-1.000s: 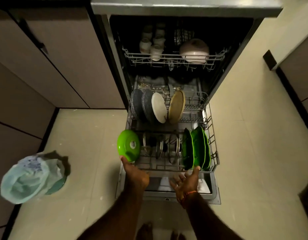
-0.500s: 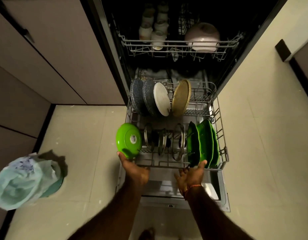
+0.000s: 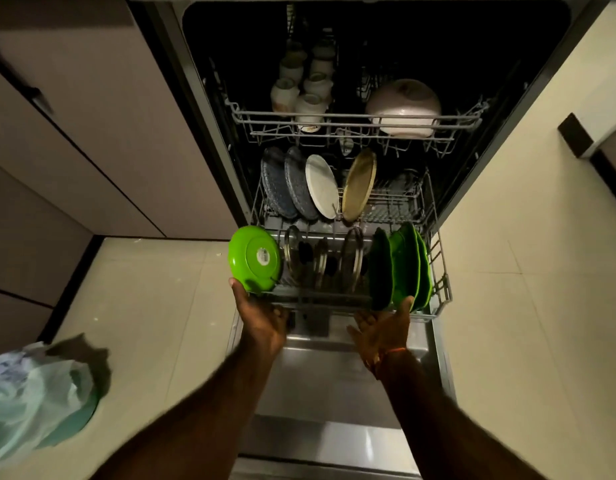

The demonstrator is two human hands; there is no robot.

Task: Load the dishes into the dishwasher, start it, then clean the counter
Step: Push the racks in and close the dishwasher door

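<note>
The dishwasher stands open with its door folded down. Its lower rack holds a green bowl at front left, metal lids in the middle, green plates at front right, and several plates behind. My left hand presses on the rack's front edge, thumb against the green bowl; its fingers are hidden by the rack. My right hand is palm-up with straight fingers at the front right edge, thumb touching a green plate.
The upper rack carries several pale cups and an upturned white bowl. A bin lined with a plastic bag stands on the floor at left. Cabinet fronts flank the dishwasher on the left.
The lower rack has slid farther into the dishwasher, and both hands have moved forward with its front edge.
</note>
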